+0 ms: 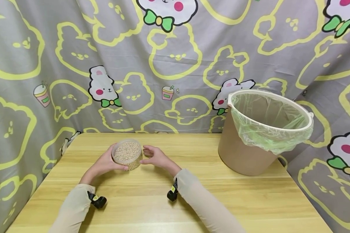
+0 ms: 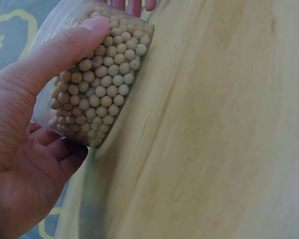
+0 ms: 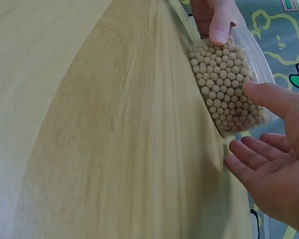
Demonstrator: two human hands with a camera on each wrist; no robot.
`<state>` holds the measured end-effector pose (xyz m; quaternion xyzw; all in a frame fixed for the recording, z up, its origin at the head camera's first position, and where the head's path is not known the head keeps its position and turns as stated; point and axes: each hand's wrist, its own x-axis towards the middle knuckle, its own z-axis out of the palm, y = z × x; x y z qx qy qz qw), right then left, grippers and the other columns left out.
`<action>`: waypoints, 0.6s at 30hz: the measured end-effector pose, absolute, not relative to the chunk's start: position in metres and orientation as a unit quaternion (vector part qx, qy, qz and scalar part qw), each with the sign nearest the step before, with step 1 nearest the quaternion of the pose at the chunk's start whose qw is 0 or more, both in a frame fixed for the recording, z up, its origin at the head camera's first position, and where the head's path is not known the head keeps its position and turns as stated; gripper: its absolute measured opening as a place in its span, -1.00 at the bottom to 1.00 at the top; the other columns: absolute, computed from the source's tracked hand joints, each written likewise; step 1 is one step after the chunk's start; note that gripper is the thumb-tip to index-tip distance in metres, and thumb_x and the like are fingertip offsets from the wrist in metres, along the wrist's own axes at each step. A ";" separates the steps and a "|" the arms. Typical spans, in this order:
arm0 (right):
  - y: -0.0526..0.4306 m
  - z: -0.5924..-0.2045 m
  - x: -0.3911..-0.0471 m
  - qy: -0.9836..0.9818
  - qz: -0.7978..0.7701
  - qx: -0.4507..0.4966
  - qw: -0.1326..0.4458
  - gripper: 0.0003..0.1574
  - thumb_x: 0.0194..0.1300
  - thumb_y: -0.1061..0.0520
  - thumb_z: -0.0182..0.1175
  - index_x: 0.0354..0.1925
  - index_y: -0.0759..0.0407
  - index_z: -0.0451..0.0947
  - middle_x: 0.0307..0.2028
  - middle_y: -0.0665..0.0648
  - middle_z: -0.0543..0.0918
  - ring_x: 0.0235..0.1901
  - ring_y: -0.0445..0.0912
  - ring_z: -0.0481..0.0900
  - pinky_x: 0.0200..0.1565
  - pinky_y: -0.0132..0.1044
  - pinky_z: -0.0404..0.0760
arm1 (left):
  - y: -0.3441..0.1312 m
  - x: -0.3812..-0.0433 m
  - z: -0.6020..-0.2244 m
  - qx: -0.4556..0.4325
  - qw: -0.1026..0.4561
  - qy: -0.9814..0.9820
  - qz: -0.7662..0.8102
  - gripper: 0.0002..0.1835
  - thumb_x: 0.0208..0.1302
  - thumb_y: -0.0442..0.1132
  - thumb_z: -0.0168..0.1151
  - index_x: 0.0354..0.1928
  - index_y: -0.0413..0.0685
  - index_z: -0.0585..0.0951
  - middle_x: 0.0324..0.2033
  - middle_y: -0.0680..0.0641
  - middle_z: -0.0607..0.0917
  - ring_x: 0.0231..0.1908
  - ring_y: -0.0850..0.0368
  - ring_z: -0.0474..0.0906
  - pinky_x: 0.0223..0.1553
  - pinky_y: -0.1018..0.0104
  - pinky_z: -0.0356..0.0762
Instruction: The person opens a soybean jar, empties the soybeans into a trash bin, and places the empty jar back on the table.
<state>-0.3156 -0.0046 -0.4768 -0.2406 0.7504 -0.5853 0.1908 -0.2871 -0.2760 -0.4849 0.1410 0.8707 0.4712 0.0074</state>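
Note:
A round clear plastic tub (image 1: 127,154), filled with small beige balls (image 2: 107,79), is tilted over the far left part of the wooden table. My left hand (image 1: 107,160) grips it from the left, the thumb across the near side and the fingers behind. To the right of the tub is my right hand (image 1: 157,158), its fingers loosely extended. In the right wrist view the right thumb (image 3: 269,97) lies against or just before the tub's side, while the other fingers (image 3: 254,154) stand apart from it. Whether the tub's base touches the table I cannot tell.
At the table's right stands a large brown bin (image 1: 245,145) with a white rim and a green translucent bag (image 1: 268,136) folded over it. The wooden table (image 1: 145,200) ends at a grey patterned curtain (image 1: 128,64) behind and at the sides.

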 end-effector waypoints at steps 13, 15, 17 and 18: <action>-0.007 -0.479 -0.314 0.751 -0.593 -0.230 0.177 -0.10 0.27 0.33 0.39 0.49 0.26 0.28 0.45 0.26 0.41 0.43 0.12 0.41 0.46 -0.05 0.35 | -0.263 -0.289 -0.493 0.118 -0.022 0.873 0.473 0.30 -0.32 -0.03 0.80 0.53 -0.10 0.24 0.34 -0.26 0.49 0.31 -0.21 0.44 0.32 -0.15 0.36; -0.003 -0.479 -0.315 0.748 -0.597 -0.231 0.175 -0.11 0.27 0.32 0.40 0.49 0.27 0.29 0.45 0.26 0.41 0.44 0.12 0.40 0.45 -0.05 0.36 | -0.259 -0.289 -0.492 0.111 -0.025 0.876 0.469 0.31 -0.33 0.00 0.80 0.53 -0.08 0.25 0.33 -0.24 0.50 0.31 -0.20 0.45 0.31 -0.15 0.38; 0.002 -0.479 -0.317 0.745 -0.602 -0.232 0.173 -0.10 0.26 0.31 0.41 0.49 0.26 0.29 0.45 0.25 0.41 0.44 0.11 0.41 0.44 -0.06 0.38 | -0.255 -0.289 -0.489 0.108 -0.028 0.875 0.471 0.30 -0.34 0.01 0.80 0.53 -0.06 0.26 0.33 -0.23 0.52 0.30 -0.19 0.47 0.30 -0.13 0.40; 0.005 -0.478 -0.317 0.742 -0.604 -0.235 0.170 -0.10 0.26 0.30 0.41 0.49 0.25 0.29 0.45 0.24 0.41 0.44 0.10 0.41 0.44 -0.07 0.39 | -0.252 -0.289 -0.487 0.107 -0.028 0.875 0.471 0.30 -0.34 0.02 0.80 0.53 -0.04 0.27 0.33 -0.22 0.52 0.30 -0.19 0.47 0.30 -0.13 0.41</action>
